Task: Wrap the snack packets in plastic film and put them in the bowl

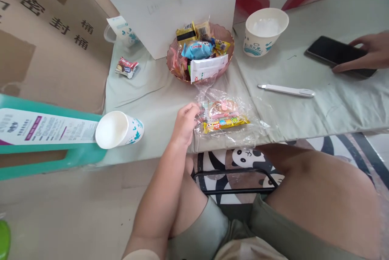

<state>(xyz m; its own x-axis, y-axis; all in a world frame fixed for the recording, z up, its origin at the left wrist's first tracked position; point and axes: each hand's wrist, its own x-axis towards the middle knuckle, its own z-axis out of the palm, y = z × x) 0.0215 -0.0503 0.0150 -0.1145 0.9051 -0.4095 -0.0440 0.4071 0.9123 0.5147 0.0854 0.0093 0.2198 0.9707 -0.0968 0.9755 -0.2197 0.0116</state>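
Observation:
My left hand (186, 121) rests at the near edge of the table, its fingers pinched on the left edge of a clear plastic bag (225, 116). The bag lies flat and holds colourful wrapped snacks. My right hand (366, 54) reaches in from the far right and lies over the right end of a black phone (332, 51), with the thumb along its near edge and the fingers over its far edge. A pink glass bowl (228, 49) full of wrapped snacks stands just behind the bag.
A white pen-like stick (287, 90) lies between bag and phone. A paper cup (119, 129) lies on its side at the left, by a teal box (45, 146). Another paper cup (265, 31) stands at the back. A lone snack packet (127, 67) lies at the back left. Cardboard boxes stand behind.

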